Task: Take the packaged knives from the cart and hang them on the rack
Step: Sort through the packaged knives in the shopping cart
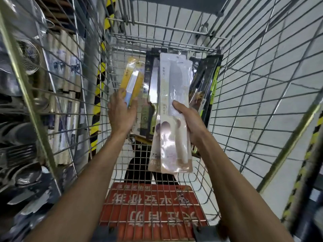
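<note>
right hand (189,119) gripping pale cleaver pack (174,81), left hand (121,112) holding yellow knife pack (135,75)

**Bare arms, bare hands**

From my remote seat I see only two arms and two hands of the person. The left forearm (90,172) and the right forearm (232,172) are bare along all that shows, both long and lean. The left hand (122,112) is bare too, showing me its back, with knuckles and tendons faintly ridged; the right hand (190,119) shows its thumb side, bare, with cords raised at the wrist; whatever is worn higher up lies outside my view.
</note>
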